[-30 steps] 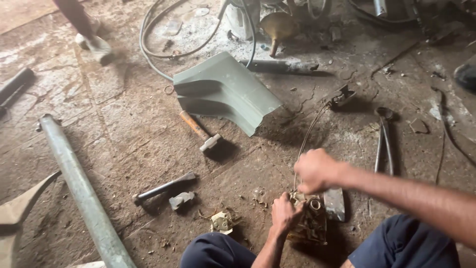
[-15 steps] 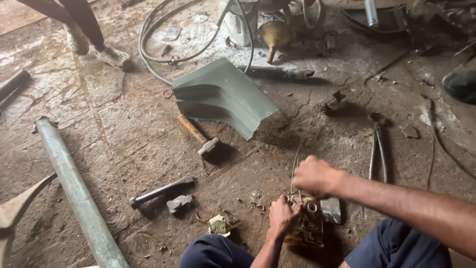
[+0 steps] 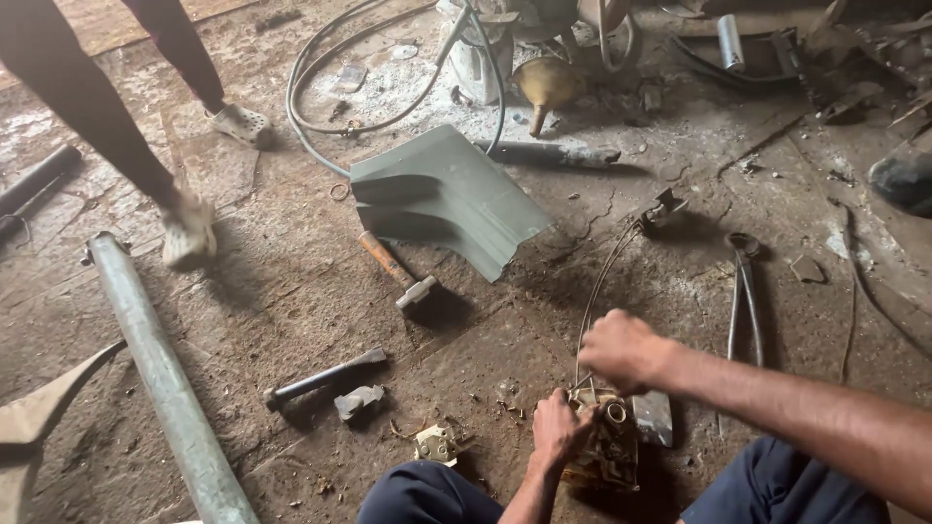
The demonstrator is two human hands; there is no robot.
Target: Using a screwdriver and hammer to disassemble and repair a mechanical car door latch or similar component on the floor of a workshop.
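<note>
A grimy metal latch mechanism (image 3: pixel 612 454) lies on the floor between my knees. My left hand (image 3: pixel 558 427) grips its left side. My right hand (image 3: pixel 621 349) is closed just above it, around thin wire cables (image 3: pixel 604 277) that run up from the mechanism to a small metal fitting (image 3: pixel 663 207). Beside the mechanism on the right lies a small shiny plate (image 3: pixel 653 417).
A hammer (image 3: pixel 398 272), a grey sheet-metal panel (image 3: pixel 447 199), pincers (image 3: pixel 746 291), a steel punch (image 3: pixel 325 376) and small scraps (image 3: pixel 437 443) lie on the dirty floor. A long grey pipe (image 3: pixel 160 374) lies at left. Another person's legs (image 3: pixel 116 126) stand at upper left.
The other person's legs have stepped nearer, down the left side. My view has shifted so the floor items sit lower. My hands stay on the mechanism and cables.
</note>
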